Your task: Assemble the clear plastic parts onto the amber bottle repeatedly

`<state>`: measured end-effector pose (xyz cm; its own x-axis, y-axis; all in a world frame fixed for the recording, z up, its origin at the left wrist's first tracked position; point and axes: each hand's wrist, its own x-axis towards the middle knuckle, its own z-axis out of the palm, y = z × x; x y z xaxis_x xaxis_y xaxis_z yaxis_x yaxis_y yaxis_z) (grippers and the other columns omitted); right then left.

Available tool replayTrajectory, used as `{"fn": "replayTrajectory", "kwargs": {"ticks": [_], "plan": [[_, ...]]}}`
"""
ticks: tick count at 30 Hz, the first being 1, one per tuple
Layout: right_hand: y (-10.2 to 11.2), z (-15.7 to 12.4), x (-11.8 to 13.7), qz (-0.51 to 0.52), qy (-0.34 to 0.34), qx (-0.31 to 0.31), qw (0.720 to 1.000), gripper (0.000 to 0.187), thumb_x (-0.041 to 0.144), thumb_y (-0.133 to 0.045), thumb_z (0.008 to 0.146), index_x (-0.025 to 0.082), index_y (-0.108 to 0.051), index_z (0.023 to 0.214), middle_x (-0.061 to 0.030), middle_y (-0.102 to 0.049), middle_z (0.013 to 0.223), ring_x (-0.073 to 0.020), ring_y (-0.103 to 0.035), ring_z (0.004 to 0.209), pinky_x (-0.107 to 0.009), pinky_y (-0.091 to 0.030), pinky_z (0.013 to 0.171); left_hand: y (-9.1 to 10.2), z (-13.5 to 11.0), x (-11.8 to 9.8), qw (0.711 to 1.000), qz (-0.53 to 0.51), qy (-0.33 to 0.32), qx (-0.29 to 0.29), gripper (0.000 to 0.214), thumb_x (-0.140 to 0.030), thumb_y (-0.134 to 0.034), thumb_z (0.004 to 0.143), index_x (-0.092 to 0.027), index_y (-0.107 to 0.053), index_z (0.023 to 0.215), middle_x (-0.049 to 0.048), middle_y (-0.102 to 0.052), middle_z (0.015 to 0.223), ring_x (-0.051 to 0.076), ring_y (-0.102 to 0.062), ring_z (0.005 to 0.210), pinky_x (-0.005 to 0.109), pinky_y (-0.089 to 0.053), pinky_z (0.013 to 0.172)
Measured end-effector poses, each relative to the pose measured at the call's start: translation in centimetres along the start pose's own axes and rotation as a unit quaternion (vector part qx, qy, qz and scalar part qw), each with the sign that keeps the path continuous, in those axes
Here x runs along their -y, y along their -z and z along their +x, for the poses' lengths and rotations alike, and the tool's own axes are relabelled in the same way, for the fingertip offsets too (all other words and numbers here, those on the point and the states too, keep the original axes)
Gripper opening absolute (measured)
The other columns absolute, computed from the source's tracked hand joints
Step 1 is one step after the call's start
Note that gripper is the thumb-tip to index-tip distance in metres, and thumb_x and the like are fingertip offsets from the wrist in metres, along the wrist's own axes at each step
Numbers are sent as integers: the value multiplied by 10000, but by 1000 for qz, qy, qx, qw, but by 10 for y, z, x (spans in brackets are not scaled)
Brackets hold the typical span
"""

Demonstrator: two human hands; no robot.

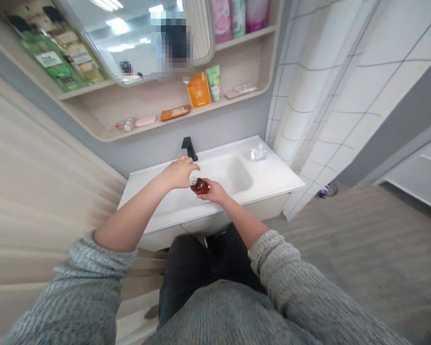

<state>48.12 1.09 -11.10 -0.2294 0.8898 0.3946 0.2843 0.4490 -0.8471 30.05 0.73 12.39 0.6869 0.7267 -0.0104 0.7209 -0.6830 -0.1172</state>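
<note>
My right hand [214, 191] is wrapped around a small dark red-brown bottle [200, 186], which lies tilted over the front part of the white sink [239, 175]. At the bottle's left end there is a clear cap [194, 180]. My left hand [179, 172] is curled at this cap with the palm down; its fingers seem closed on it, though they partly hide the contact. Just behind my left hand stands the black faucet [189, 147].
A clear glass bottle [258, 153] stands on the counter's right side. Above, a shelf [111, 135] bears an orange pouch [199, 91], a green tube [213, 82] and small packs, under a mirror [140, 28]. Curtains hang left [39, 158] and right [309, 96].
</note>
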Motion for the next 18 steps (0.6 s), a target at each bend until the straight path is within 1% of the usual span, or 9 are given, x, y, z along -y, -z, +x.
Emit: {"fn": "replayTrajectory", "kwargs": {"ticks": [6,10,18], "plan": [[-1,0,-2,6,11,-7,1000,867,506,-1003,701,244,-689,1465,-75,-818,1297,-331,-775,1168,-424,-571,1055,3,3,0,1000,2,-11,4,542,-267,-718,805,-265,-805,1340,129,-721,1198,349,-628,1188,459,-522,1067],[0,0,0,14,10,-6,1000,860,519,-1002,703,247,-693,1459,-71,-821,1286,-326,-776,1160,-416,-577,1040,4,4,-1,1000,0,-10,3,557,-262,-730,781,-271,-809,1332,127,-723,1189,355,-631,1190,458,-527,1063],[1,-1,3,14,3,-6,1000,851,509,-1004,700,261,-697,1454,-60,-828,1250,-323,-780,1129,-413,-582,1012,4,4,-2,1000,-3,-13,3,573,-256,-736,776,-273,-806,1344,131,-722,1201,363,-618,1209,462,-522,1051]]}}
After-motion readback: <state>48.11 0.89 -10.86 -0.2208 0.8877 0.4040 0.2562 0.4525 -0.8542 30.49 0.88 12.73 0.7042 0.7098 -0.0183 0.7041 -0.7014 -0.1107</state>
